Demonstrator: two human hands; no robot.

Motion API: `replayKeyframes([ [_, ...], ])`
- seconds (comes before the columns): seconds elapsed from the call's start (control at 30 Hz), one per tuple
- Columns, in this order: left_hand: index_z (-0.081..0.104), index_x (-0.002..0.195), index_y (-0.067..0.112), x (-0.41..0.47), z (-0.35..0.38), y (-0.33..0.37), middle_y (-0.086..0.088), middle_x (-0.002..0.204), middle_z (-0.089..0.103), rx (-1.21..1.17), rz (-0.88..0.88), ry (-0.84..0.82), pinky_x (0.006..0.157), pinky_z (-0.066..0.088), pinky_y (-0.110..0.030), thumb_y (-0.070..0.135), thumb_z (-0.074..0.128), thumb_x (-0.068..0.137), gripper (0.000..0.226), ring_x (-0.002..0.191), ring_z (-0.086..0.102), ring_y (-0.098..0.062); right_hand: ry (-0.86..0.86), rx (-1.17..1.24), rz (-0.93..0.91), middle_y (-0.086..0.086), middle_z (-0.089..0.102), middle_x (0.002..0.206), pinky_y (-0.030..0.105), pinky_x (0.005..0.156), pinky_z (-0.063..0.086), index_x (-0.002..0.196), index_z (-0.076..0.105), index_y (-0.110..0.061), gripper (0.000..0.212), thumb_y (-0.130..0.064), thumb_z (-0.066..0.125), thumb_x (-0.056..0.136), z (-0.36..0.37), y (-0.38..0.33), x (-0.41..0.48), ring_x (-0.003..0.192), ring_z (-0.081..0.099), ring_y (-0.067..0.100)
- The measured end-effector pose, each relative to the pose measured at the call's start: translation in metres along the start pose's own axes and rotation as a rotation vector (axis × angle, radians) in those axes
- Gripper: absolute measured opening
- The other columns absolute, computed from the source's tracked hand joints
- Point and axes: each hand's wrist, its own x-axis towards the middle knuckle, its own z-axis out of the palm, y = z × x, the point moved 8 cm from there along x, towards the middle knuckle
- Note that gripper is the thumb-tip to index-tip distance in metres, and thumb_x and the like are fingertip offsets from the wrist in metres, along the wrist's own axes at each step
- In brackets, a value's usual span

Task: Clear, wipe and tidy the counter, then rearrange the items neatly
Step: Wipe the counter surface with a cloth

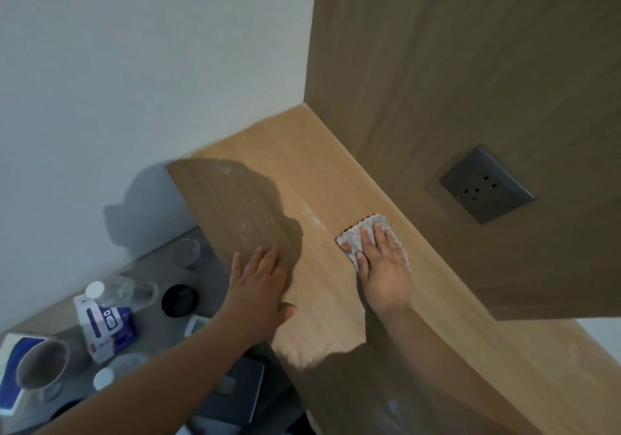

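My right hand (pixel 383 266) presses the cloth (pixel 353 236) flat, fingers straight and together, near the worktop's (pixel 302 165) back edge below the socket (pixel 485 184). Left hand (pixel 258 283) rests at the left edge, fingers straight, slightly spread. Risk: the cloth isn't gripped, so a fast stroke could slip off it. Sweeping the white dust (pixel 312 216) leftward likely drops it on the bottle (pixel 114 291) and cup (pixel 42 362) below.

A small white cloth (pixel 353 237) with a dotted pattern and scalloped edges lay flat on the light wooden counter (pixel 319 172), close to its rear edge, beside faint streaks of white dust.
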Motion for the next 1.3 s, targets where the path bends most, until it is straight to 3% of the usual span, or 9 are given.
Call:
replayKeyframes([
  [0.37, 0.004, 0.155, 0.015, -0.029, 0.024, 0.05, -0.004, 0.163, -0.006, 0.089, 0.125, -0.056, 0.12, 0.0, -0.05, 0.058, 0.049, 0.092, 0.088, 0.15, -0.004, -0.027, 0.053, 0.023, 0.169, 0.003, 0.023, 0.159, 0.029, 0.119, 0.001, 0.15, 0.033, -0.022, 0.054, -0.04, 0.025, 0.099, -0.01, 0.058, -0.088, 0.149, 0.014, 0.022],
  [0.57, 0.0, 0.156, 0.014, -0.032, 0.035, 0.047, -0.005, 0.162, -0.013, 0.083, 0.159, -0.057, 0.121, 0.009, -0.043, 0.062, 0.057, 0.086, 0.102, 0.149, -0.008, -0.029, 0.075, 0.029, 0.244, 0.002, 0.019, 0.16, 0.027, 0.119, -0.002, 0.151, 0.03, -0.022, 0.049, -0.032, 0.038, 0.104, -0.014, 0.085, -0.129, 0.149, 0.011, 0.02],
  [0.77, 0.0, 0.156, 0.015, -0.028, 0.04, 0.045, -0.005, 0.162, -0.014, 0.073, 0.148, -0.065, 0.121, 0.01, -0.044, 0.064, 0.061, 0.082, 0.107, 0.149, -0.01, -0.029, 0.092, 0.019, 0.322, 0.003, 0.024, 0.159, 0.031, 0.121, 0.005, 0.149, 0.035, -0.021, 0.048, -0.032, 0.041, 0.103, -0.015, 0.106, -0.161, 0.148, 0.016, 0.021],
  [0.87, -0.001, 0.155, 0.015, -0.028, 0.041, 0.044, -0.006, 0.162, -0.014, 0.078, 0.141, -0.065, 0.121, 0.011, -0.045, 0.064, 0.061, 0.081, 0.109, 0.149, -0.009, -0.029, 0.148, 0.048, 0.36, 0.007, 0.038, 0.152, 0.038, 0.12, 0.02, 0.142, 0.049, -0.016, 0.044, -0.026, 0.053, 0.099, -0.022, 0.112, -0.177, 0.144, 0.03, 0.027],
  [1.0, -0.003, 0.155, 0.014, -0.028, 0.041, 0.046, -0.007, 0.162, -0.014, 0.094, 0.15, -0.077, 0.121, 0.011, -0.045, 0.064, 0.061, 0.082, 0.109, 0.149, -0.009, -0.03, 0.211, 0.105, 0.397, 0.01, 0.056, 0.138, 0.042, 0.102, 0.043, 0.126, 0.064, -0.011, 0.034, -0.016, 0.061, 0.093, -0.038, 0.116, -0.188, 0.127, 0.05, 0.035],
  [1.2, 0.002, 0.155, 0.017, -0.032, 0.04, 0.039, -0.005, 0.162, -0.012, 0.083, 0.186, -0.078, 0.121, 0.009, -0.042, 0.061, 0.058, 0.085, 0.1, 0.149, -0.012, -0.026, 0.306, 0.196, 0.325, 0.006, 0.061, 0.133, 0.03, 0.104, 0.036, 0.125, 0.065, -0.011, 0.031, -0.017, 0.057, 0.095, -0.074, 0.087, -0.171, 0.124, 0.054, 0.024],
  [1.3, 0.004, 0.156, 0.018, -0.039, 0.036, 0.033, -0.003, 0.163, -0.006, 0.096, 0.185, -0.039, 0.12, 0.002, -0.047, 0.065, 0.052, 0.087, 0.096, 0.15, -0.008, -0.024, 0.305, 0.228, 0.223, 0.006, 0.061, 0.132, 0.032, 0.104, 0.038, 0.124, 0.066, -0.011, 0.03, -0.018, 0.058, 0.095, -0.085, 0.053, -0.147, 0.122, 0.055, 0.024],
])
